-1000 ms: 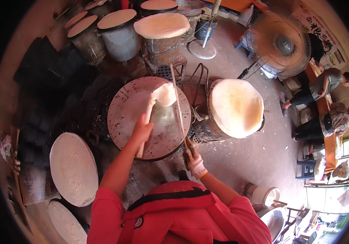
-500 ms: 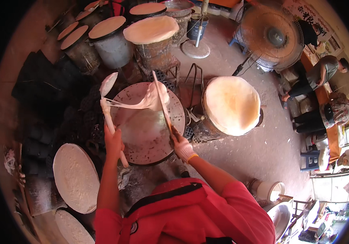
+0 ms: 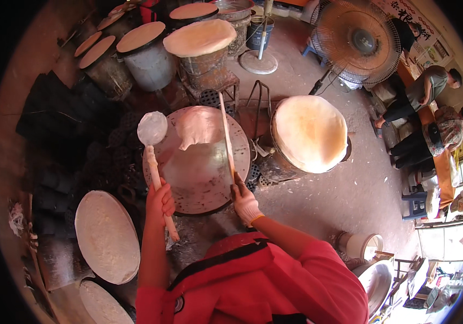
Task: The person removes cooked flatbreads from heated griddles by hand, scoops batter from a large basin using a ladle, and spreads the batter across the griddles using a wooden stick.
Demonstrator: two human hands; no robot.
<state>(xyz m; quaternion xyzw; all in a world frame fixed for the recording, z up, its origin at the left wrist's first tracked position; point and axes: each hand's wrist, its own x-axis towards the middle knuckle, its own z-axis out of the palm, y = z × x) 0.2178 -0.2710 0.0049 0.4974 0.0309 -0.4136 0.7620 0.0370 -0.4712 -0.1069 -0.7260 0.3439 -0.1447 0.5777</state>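
My left hand (image 3: pixel 160 202) is wrapped round the wooden handle of a ladle (image 3: pixel 152 128), whose pale, round head hangs over the left rim of a large round griddle (image 3: pixel 204 186). In my right hand (image 3: pixel 245 204), which wears a pale glove with dark fingertips, is a long, thin wooden scraper (image 3: pixel 226 132). It slants up across the griddle's right side. A soft mound of pale batter (image 3: pixel 201 127) lies on the far part of the griddle, left of the scraper. A thin, whitish film covers the metal in the middle.
To the right stands a drum topped by a pale, round flatbread (image 3: pixel 310 135). More covered drums (image 3: pixel 200 40) line the far left. Perforated coal briquettes (image 3: pixel 210 98) sit beside the griddle. Beyond are a large fan (image 3: pixel 357 42) and two people (image 3: pixel 447 135). Pale round discs (image 3: pixel 107 237) lean at near left.
The stretchy strand between ladle and batter is gone. The ladle has turned its round head up and moved right; the scraper has swung right, away from the batter, which now lies on the griddle.
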